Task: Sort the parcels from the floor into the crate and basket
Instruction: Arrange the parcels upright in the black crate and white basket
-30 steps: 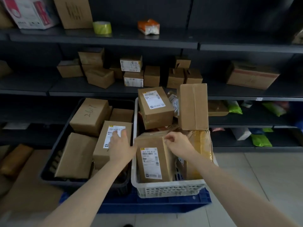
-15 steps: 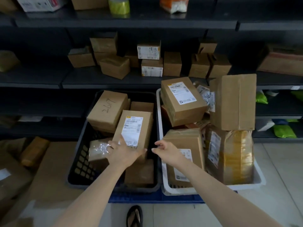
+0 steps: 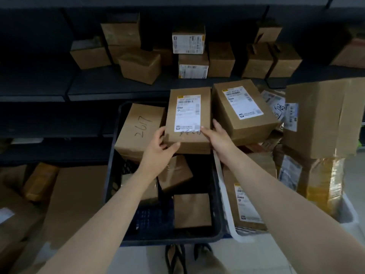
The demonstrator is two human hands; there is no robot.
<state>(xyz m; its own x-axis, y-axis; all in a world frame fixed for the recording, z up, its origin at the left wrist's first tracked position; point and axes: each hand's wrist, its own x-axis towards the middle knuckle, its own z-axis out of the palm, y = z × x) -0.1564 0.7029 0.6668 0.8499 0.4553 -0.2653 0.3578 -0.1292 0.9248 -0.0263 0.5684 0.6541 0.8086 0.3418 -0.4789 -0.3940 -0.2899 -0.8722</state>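
Observation:
A brown parcel with a white label (image 3: 188, 113) is held up above the black crate (image 3: 112, 175). My left hand (image 3: 158, 147) grips its near left corner and my right hand (image 3: 217, 138) grips its near right edge. Inside the crate lie a box marked 2617 (image 3: 138, 129) and small brown parcels (image 3: 191, 210). To the right stands the white basket (image 3: 225, 194), piled with parcels: a labelled box (image 3: 243, 111) on top, a tall box (image 3: 324, 117) and a yellow-taped parcel (image 3: 316, 184).
Dark shelves (image 3: 118, 86) behind hold several small cardboard boxes (image 3: 138, 66). Flat cardboard and parcels (image 3: 39, 180) lie on the floor at the left. My feet in sandals (image 3: 185, 258) stand on pale tiles in front of the crate.
Both hands have closed on the labelled parcel and lifted it out of the black crate toward the back. The view has moved closer and tilted down.

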